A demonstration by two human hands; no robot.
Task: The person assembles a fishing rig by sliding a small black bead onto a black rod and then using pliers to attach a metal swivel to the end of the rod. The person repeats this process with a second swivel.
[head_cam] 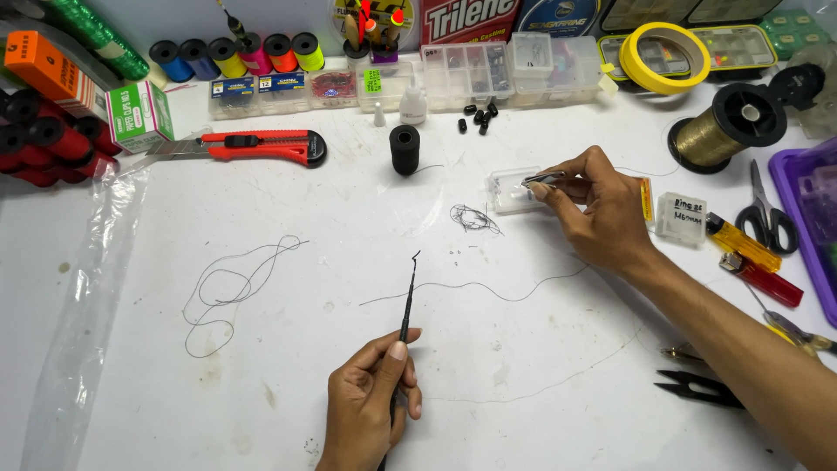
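Thin black line [488, 290] is lying loose across the white table [288, 366] in front of us, and we are not yet joining it to anything, so the work looks to be at an early stage. We are pinching a slim black rod-like tool [407, 301] between the thumb and fingers of our left hand [373, 406], its hooked tip pointing away from us and standing just above the line without clearly touching it. Our right hand [593, 205] is closing around a small metal tool [542, 179], probably tweezers, whose tip is reaching into a small clear plastic box [510, 192]. We are judging that picking a small part from the box is under way, while fitting it to the line is still to be done. A second loop of line [231, 292] and a small tangle [473, 218] are waiting untouched. We are unable to see what the box holds or whether the metal tips are gripping anything; our left wrist is running out of view at the bottom edge.
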